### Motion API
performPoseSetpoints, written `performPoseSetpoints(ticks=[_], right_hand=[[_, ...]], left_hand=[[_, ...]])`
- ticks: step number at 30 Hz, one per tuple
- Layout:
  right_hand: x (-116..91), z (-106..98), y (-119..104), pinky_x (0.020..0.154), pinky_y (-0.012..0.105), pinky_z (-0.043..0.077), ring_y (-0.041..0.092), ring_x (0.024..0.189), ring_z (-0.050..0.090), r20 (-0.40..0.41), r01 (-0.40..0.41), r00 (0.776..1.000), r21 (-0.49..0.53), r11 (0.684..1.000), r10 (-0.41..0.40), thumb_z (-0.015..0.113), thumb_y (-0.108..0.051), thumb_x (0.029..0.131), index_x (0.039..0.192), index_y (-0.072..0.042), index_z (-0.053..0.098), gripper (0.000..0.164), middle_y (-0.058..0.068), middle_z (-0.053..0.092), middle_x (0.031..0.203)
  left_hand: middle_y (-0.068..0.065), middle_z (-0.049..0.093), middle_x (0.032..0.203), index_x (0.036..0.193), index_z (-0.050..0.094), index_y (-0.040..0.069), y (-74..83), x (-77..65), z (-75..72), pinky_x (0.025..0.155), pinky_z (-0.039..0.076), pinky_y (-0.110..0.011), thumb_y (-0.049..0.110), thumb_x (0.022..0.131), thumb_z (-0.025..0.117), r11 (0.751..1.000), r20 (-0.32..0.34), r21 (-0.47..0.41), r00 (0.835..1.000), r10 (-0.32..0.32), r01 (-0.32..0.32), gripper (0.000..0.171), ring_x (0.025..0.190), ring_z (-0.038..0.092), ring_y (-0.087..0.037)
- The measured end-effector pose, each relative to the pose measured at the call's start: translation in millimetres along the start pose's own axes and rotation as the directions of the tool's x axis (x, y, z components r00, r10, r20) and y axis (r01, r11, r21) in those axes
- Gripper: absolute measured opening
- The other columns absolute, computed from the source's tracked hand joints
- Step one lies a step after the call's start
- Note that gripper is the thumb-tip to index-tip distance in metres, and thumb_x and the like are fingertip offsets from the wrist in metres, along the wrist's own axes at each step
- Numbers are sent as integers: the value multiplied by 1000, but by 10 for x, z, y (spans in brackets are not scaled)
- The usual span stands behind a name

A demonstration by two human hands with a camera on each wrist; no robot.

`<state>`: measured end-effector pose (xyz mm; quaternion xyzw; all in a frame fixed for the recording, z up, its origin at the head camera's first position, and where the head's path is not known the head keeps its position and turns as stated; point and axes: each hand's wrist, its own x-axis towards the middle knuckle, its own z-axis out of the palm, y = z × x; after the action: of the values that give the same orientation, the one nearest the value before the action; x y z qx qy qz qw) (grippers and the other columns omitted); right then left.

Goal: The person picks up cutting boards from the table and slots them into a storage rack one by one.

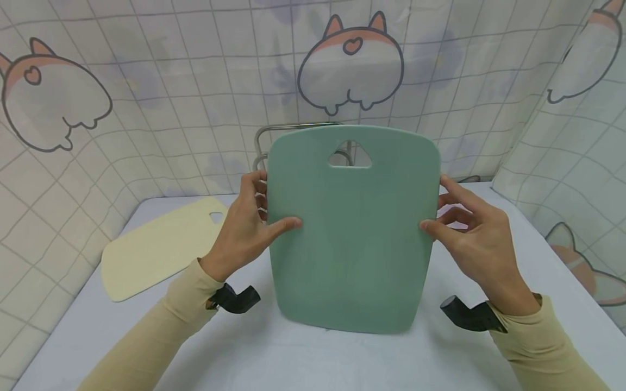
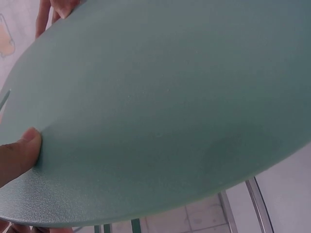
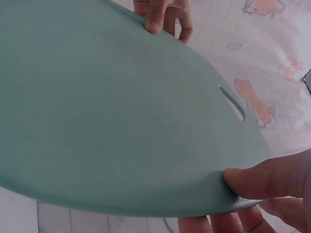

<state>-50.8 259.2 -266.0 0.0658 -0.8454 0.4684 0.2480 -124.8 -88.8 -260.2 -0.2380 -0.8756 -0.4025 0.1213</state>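
A green cutting board (image 1: 352,244) stands nearly upright between both hands, its triangular handle hole at the top. My left hand (image 1: 249,222) grips its left edge, thumb on the front face and fingers behind. The right hand (image 1: 471,233) pinches the opposite edge, thumb in front. In the left wrist view the left thumb (image 2: 22,153) presses on the board's face. The right wrist view shows the right thumb (image 3: 262,179) on the face, with fingertips below the edge. Behind the board is a metal wire rack (image 1: 261,144), mostly hidden.
A cream cutting board (image 1: 161,250) lies flat on the white table (image 1: 313,364) at the left. Grid-patterned curtains or sheets with cartoon animals (image 1: 351,70) enclose the back and sides. A dark cord (image 1: 469,178) shows at the back right.
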Motion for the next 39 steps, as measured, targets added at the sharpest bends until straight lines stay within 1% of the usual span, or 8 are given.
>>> performPoseSetpoints(ticks=[5, 12, 16, 19, 26, 29, 34, 39], right_hand=[[-4, 1, -5, 62, 12, 54, -1, 72, 66, -10, 4, 1000, 10, 1000, -4, 79, 8, 83, 151, -28, 54, 80, -17, 63, 102], [-16, -11, -18, 62, 12, 53, -2, 73, 66, -31, 17, 999, -8, 1000, -17, 79, 8, 83, 150, -29, 54, 80, -19, 63, 101], [-16, -13, -17, 67, 9, 55, -1, 73, 66, -38, 13, 999, 4, 1000, -13, 79, 7, 83, 150, -29, 55, 79, -19, 64, 101], [-15, -14, -28, 68, 9, 56, -1, 73, 66, -46, 16, 999, 12, 1000, -16, 79, 8, 83, 149, -28, 56, 79, -18, 64, 101], [-9, -22, -52, 69, 10, 56, 0, 71, 66, -55, 7, 998, 26, 1000, -5, 78, 10, 82, 149, -28, 56, 80, -17, 65, 100], [-7, -19, -51, 68, 10, 56, 0, 71, 66, -61, 17, 998, 28, 999, -15, 78, 11, 82, 148, -28, 57, 80, -17, 65, 100], [-16, -24, -46, 67, 10, 55, -1, 72, 66, -75, 37, 997, 33, 999, -35, 78, 13, 80, 148, -25, 57, 80, -18, 65, 101], [-22, -25, -49, 64, 11, 54, -1, 72, 66, -83, 37, 996, 45, 998, -34, 78, 14, 80, 147, -25, 58, 80, -18, 65, 101]], left_hand=[[-16, 56, 110, 144, 30, 3, 9, -2, 8, 77, 54, -33, 18, 81, 91, 1000, -13, 7, 1000, 16, -16, 89, 83, 61, -27], [-16, 57, 109, 143, 29, 2, 20, -2, 18, 76, 53, -31, 18, 80, 91, 999, -27, 6, 999, 41, -41, 89, 83, 61, -26], [-17, 58, 110, 143, 29, 2, 21, -2, 28, 75, 53, -31, 17, 81, 90, 999, -32, 10, 998, 48, -48, 89, 84, 61, -27], [-18, 58, 111, 143, 28, 1, 22, -2, 35, 75, 54, -32, 17, 81, 90, 998, -39, 21, 997, 61, -61, 88, 85, 62, -27], [-18, 59, 110, 143, 28, 2, 25, -1, 42, 75, 55, -32, 17, 82, 90, 998, -55, 15, 996, 69, -69, 88, 88, 62, -27], [-18, 59, 109, 142, 28, 2, 29, -4, 46, 75, 54, -32, 17, 82, 89, 997, -65, 15, 995, 75, -74, 87, 89, 62, -26], [-18, 59, 107, 142, 28, 1, 37, -5, 54, 75, 53, -30, 16, 82, 89, 996, -80, 21, 992, 93, -92, 86, 88, 62, -26], [-19, 60, 107, 142, 28, 1, 44, -9, 60, 75, 53, -31, 17, 82, 89, 993, -88, 28, 989, 118, -116, 87, 89, 62, -26]])
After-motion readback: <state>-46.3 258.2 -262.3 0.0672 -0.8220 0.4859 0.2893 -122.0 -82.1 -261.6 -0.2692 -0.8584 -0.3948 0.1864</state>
